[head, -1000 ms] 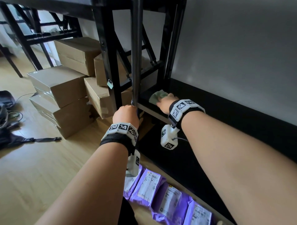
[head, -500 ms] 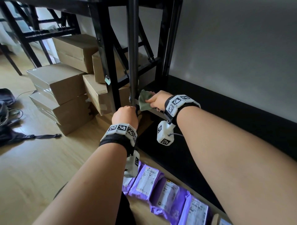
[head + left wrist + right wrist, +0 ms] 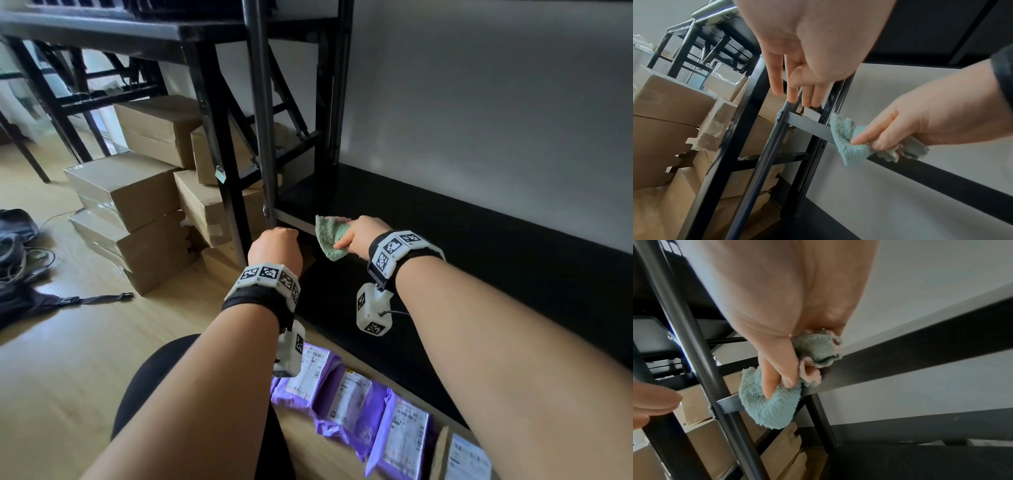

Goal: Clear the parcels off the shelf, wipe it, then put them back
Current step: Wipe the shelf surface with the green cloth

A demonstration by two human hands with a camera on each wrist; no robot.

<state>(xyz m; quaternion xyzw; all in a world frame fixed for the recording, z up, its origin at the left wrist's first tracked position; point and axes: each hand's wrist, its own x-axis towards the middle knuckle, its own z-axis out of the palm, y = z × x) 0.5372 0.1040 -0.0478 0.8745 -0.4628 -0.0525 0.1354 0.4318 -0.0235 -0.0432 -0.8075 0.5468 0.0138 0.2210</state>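
Shelf (image 3: 428, 219): cleared. Parcels (image 3: 352, 394): on floor, return pending. Cloth (image 3: 329, 236): pinched by right hand (image 3: 363, 236), wiping front edge. Left hand (image 3: 274, 246): fingers relaxed, holding nothing.

Two hands are in view: the left hand (image 3: 275, 247) and the right hand (image 3: 363, 235). One green cloth (image 3: 329, 237) is pinched in the right fingers (image 3: 863, 138). Below the wrists, four purple parcels (image 3: 349, 399) lie in a row, with one pale parcel (image 3: 467, 459) past them at the frame edge. Left of the left fingers (image 3: 777, 78), about seven cardboard boxes (image 3: 137, 190) are stacked; the shelf frame hides some, so the count is rough. One black shelf board (image 3: 445, 233) runs beyond the fingertips.
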